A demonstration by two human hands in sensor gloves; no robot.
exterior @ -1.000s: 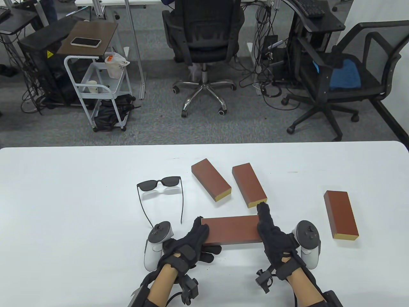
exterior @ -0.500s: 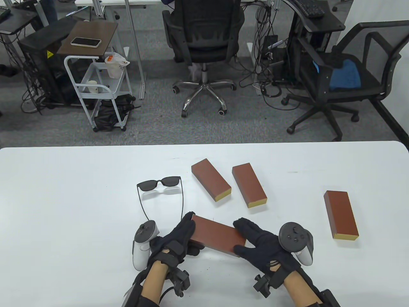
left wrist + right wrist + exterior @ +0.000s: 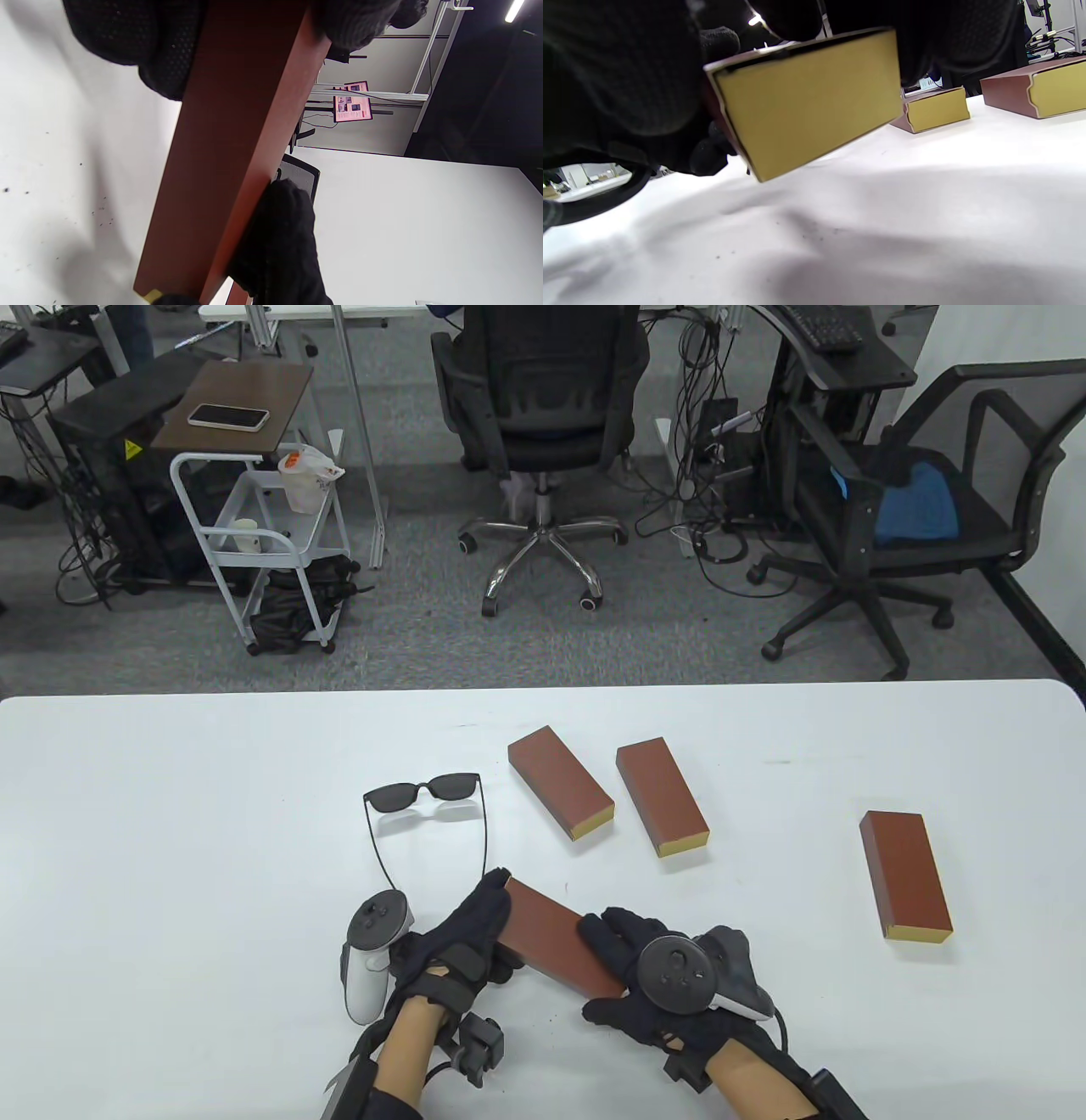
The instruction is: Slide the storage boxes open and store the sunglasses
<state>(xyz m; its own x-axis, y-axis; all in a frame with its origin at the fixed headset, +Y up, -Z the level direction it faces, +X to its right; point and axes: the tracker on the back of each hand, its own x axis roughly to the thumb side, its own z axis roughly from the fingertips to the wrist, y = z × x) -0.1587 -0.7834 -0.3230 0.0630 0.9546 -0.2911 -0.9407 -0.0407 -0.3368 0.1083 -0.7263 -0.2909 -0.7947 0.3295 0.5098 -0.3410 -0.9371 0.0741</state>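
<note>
One white table [image 3: 170,831] carries four brown storage boxes. Three lie flat: two side by side mid-table [image 3: 560,783] [image 3: 662,796], one far right [image 3: 904,875]. The fourth box [image 3: 556,942] is lifted at the near edge, its yellow end [image 3: 806,101] tilted, grasped by the left hand [image 3: 462,946] and the right hand [image 3: 662,984] at opposite ends. One pair of sunglasses [image 3: 428,814] lies unfolded, just behind the left hand.

Black knit sensor gloves, left hand [image 3: 462,950], right hand [image 3: 670,984], strapped grey-white trackers, wrist cables.
</note>
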